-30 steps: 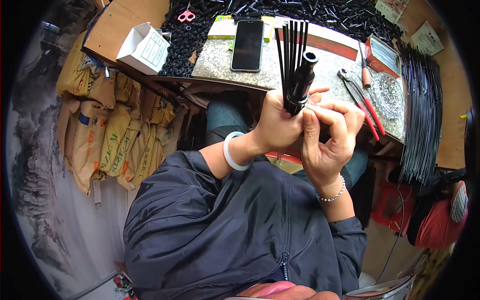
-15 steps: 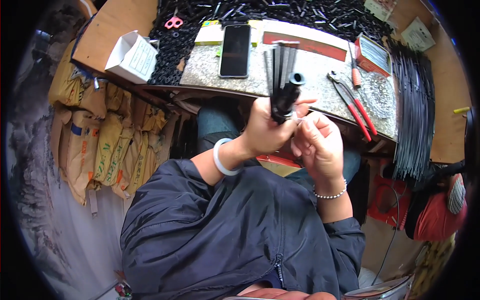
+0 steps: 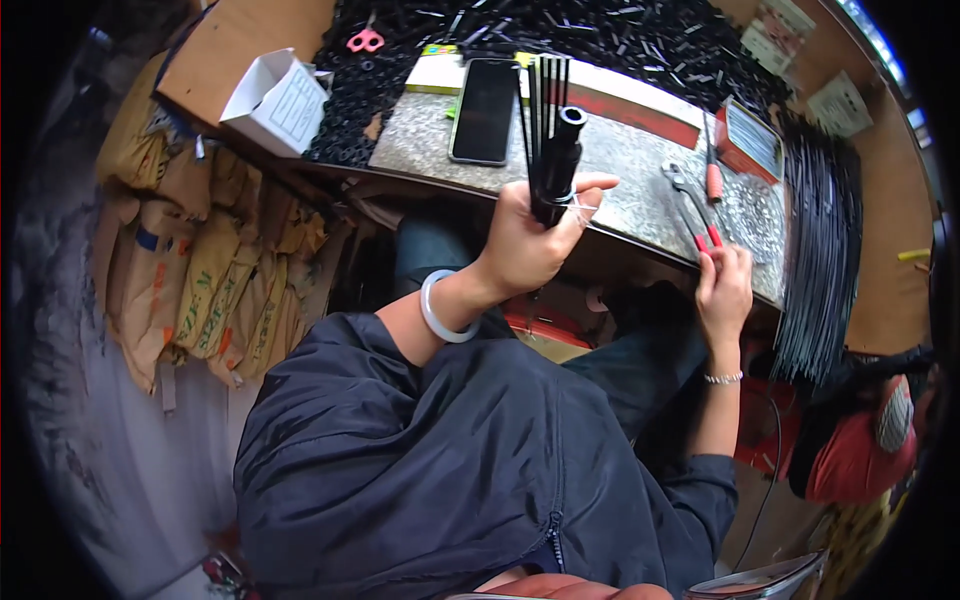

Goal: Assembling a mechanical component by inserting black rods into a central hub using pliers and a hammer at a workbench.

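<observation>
My left hand (image 3: 522,252) is closed round a black tube (image 3: 558,168) with a pale rim at its top, held upright just off the table's near edge. Several flat black strips (image 3: 540,100) rise beside the tube from the same grasp. A thin, light-coloured wire (image 3: 580,206) loops about the tube near my fingers, its end sticking out to the right. On the right, my right hand (image 3: 725,288) grips the red handles of a pair of pliers (image 3: 690,203). Their metal head points away over the speckled tabletop (image 3: 625,190).
A phone (image 3: 486,110) lies left of the tube. Beyond the pliers are a red-handled tool (image 3: 713,180), a red box of thin wires (image 3: 750,140) and a hanging bundle of black strips (image 3: 822,240). Back left: a white box (image 3: 280,105), pink scissors (image 3: 366,40). Black parts (image 3: 600,30) cover the back.
My right hand has let go of the wire by the tube and moved right onto the pliers' handles. My left hand still holds the tube and strips, shifted slightly left.
</observation>
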A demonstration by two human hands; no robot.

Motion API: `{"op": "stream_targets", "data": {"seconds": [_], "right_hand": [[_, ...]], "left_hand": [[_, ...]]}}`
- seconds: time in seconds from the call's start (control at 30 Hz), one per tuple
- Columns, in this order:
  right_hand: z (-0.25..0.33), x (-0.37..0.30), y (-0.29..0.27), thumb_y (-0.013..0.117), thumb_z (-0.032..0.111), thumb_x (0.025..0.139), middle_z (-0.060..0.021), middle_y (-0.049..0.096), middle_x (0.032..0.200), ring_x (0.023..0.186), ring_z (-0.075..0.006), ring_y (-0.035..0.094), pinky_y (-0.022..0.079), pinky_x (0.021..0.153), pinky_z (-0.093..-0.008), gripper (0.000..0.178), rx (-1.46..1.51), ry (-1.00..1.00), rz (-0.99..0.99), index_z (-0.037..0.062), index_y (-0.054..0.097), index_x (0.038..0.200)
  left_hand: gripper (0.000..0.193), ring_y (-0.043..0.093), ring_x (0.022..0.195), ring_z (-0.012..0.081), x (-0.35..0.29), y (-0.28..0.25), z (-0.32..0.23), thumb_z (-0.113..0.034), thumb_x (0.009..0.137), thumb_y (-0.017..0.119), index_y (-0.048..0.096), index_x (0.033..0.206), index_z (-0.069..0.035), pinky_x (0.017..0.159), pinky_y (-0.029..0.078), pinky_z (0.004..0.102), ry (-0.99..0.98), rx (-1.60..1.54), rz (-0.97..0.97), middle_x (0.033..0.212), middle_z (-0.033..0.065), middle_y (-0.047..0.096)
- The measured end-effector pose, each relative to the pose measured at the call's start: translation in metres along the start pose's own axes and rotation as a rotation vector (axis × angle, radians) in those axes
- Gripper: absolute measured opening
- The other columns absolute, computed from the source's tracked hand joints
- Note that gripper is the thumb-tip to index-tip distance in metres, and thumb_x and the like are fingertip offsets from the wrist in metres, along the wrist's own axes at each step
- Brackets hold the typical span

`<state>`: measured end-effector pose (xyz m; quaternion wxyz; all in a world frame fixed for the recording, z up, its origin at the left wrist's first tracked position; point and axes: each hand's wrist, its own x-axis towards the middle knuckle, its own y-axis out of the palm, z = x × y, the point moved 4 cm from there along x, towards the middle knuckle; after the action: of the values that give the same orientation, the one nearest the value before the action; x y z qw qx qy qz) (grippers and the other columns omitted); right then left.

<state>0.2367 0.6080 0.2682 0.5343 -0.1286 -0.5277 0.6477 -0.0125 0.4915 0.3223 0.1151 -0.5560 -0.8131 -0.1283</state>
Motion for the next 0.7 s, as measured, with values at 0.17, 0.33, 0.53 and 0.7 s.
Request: {"op": "stream_targets", "data": {"seconds": [0.17, 0.33, 0.53, 0.7], "right_hand": [[0.076, -0.015, -0.056, 0.072, 0.003, 0.073, -0.0098, 0.050, 0.092, 0.083, -0.0187, 0.053, 0.044, 0.072, -0.0281, 0.035, 0.308, -0.199, 0.098, 0.0020, 0.063, 0.106], [0.130, -0.021, -0.081, 0.080, 0.014, 0.064, -0.0089, 0.053, 0.093, 0.084, -0.0243, 0.055, 0.047, 0.072, -0.0341, 0.043, -0.068, -0.382, 0.043, 0.0096, 0.069, 0.105], [0.144, -0.024, -0.081, 0.078, 0.021, 0.069, -0.0087, 0.057, 0.097, 0.083, -0.0250, 0.056, 0.047, 0.070, -0.0351, 0.038, -0.236, -0.484, -0.033, 0.0099, 0.068, 0.104], [0.142, -0.030, -0.077, 0.071, 0.020, 0.079, -0.0148, 0.059, 0.101, 0.078, -0.0294, 0.057, 0.047, 0.067, -0.0369, 0.022, -0.196, -0.531, -0.007, 0.0038, 0.060, 0.090]], "left_hand": [[0.021, 0.032, 0.049, -0.0032, 0.004, -0.007, 0.005, -0.006, 0.094, 0.055, 0.066, 0.110, 0.001, 0.044, 0.021, 0.0194, -0.068, 0.013, -0.083, 0.055, -0.0122, 0.041], [0.022, 0.032, 0.050, -0.0037, 0.005, -0.007, 0.005, -0.005, 0.093, 0.054, 0.066, 0.109, 0.002, 0.044, 0.021, 0.0194, -0.100, 0.014, -0.116, 0.056, -0.0121, 0.042], [0.021, 0.034, 0.053, -0.0029, 0.005, -0.005, 0.005, -0.006, 0.092, 0.056, 0.066, 0.109, 0.004, 0.046, 0.023, 0.0189, -0.164, -0.019, -0.114, 0.059, -0.0115, 0.044], [0.020, 0.042, 0.062, -0.0008, 0.000, -0.009, 0.008, 0.001, 0.089, 0.057, 0.068, 0.105, 0.001, 0.053, 0.037, 0.0203, -0.075, -0.042, -0.070, 0.065, -0.0080, 0.052]]}}
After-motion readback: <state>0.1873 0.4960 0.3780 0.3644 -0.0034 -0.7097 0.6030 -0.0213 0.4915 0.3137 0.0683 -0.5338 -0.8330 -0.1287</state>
